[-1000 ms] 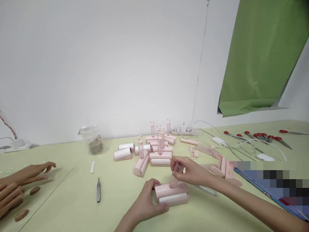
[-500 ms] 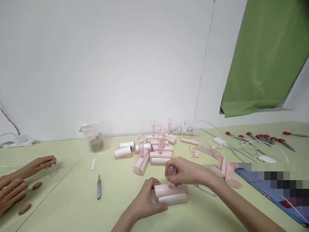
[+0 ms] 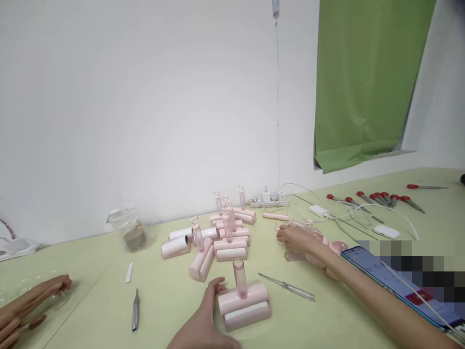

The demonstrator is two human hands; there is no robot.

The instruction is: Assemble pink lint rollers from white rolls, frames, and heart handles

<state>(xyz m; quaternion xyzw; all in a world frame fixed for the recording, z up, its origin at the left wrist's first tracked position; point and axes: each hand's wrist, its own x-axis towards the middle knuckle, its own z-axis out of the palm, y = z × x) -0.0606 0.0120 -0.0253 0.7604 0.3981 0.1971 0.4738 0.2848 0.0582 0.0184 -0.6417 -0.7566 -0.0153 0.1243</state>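
Observation:
A pink lint roller (image 3: 244, 299) lies on the table in front of me, its clear pink handle (image 3: 240, 277) standing up with an open top. My left hand (image 3: 203, 322) curves beside the roller's left end, thumb and forefinger apart, not gripping it. On the right, my right hand (image 3: 296, 238) is down among small pink heart-ring caps (image 3: 278, 226), its bent fingers closing on one; the fingertips are partly hidden. Near that hand lie clear handle tubes (image 3: 291, 256) and pink casing parts (image 3: 338, 247), partly behind my forearm.
Several finished-looking pink rollers (image 3: 231, 249) and white rolls (image 3: 176, 247) stand behind. A clear screwdriver (image 3: 290, 287), a metal pen-like tool (image 3: 135, 311), a phone (image 3: 395, 286), cables, red-handled tools (image 3: 385, 198) and a plastic bag (image 3: 132, 232) lie around. Another person's hands (image 3: 27, 308) are at left.
My right hand has let go of the upright handle and moved right to the small caps. My left hand has loosened from the roller. The view has turned slightly right.

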